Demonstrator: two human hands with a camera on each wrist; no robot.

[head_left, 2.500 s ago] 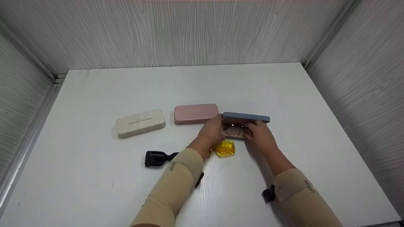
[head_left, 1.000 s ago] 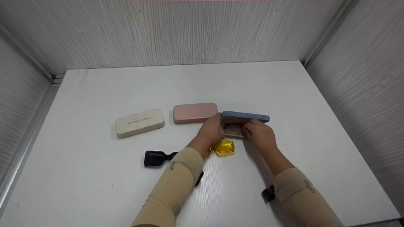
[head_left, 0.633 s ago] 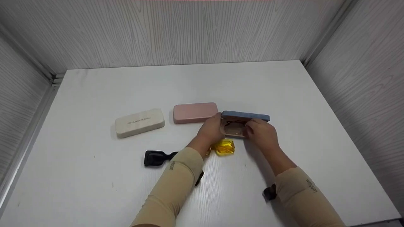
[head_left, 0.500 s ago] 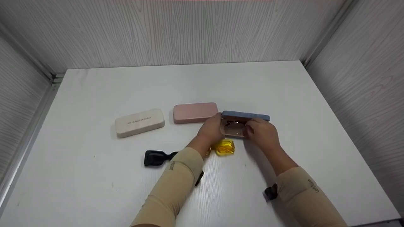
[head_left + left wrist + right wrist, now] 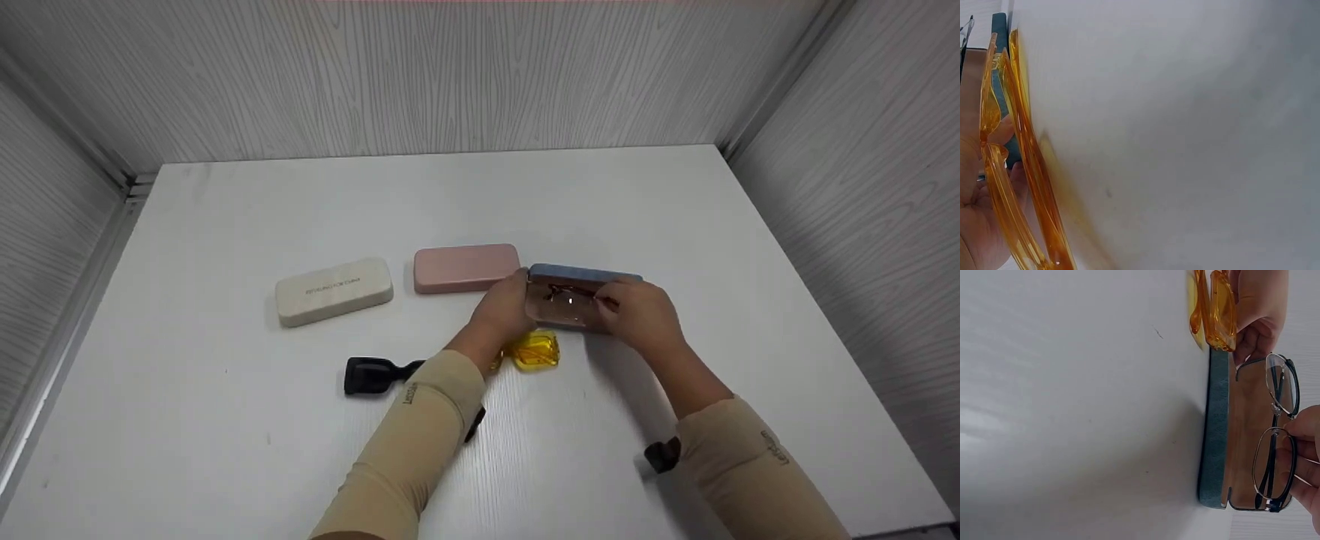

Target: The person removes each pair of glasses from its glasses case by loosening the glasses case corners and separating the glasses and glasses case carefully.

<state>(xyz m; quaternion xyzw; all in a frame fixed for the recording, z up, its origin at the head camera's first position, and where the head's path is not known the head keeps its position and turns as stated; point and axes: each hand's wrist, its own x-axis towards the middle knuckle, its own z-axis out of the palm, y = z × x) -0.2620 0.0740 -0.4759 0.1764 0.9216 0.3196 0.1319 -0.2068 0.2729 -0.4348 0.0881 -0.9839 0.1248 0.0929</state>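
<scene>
My left hand [image 5: 501, 309] grips the left end of an open blue glasses case [image 5: 581, 271], with a brown lining and its lid raised at the back. My right hand [image 5: 646, 315] pinches a pair of eyeglasses [image 5: 1276, 408] by the frame, thumb and fingers near one lens. The glasses have dark upper rims, clear lenses and folded temples. In the right wrist view they overlap the case's lining. Amber see-through sunglasses [image 5: 536, 351] lie just in front of the case, partly behind the left wrist; their frame fills the left side of the left wrist view [image 5: 1027, 146].
A pink glasses case [image 5: 466, 268] lies closed just left of the blue one. Farther left is a closed cream case [image 5: 334, 292] with printed letters. Black sunglasses [image 5: 371, 376] lie in front, partly under the left forearm. Panels [image 5: 450, 75] wall the table at back and sides.
The eyeglasses lay in the case earlier; my right hand has taken hold of them, raised them and moved slightly right. The case now stands wider open. My left hand has kept its place.
</scene>
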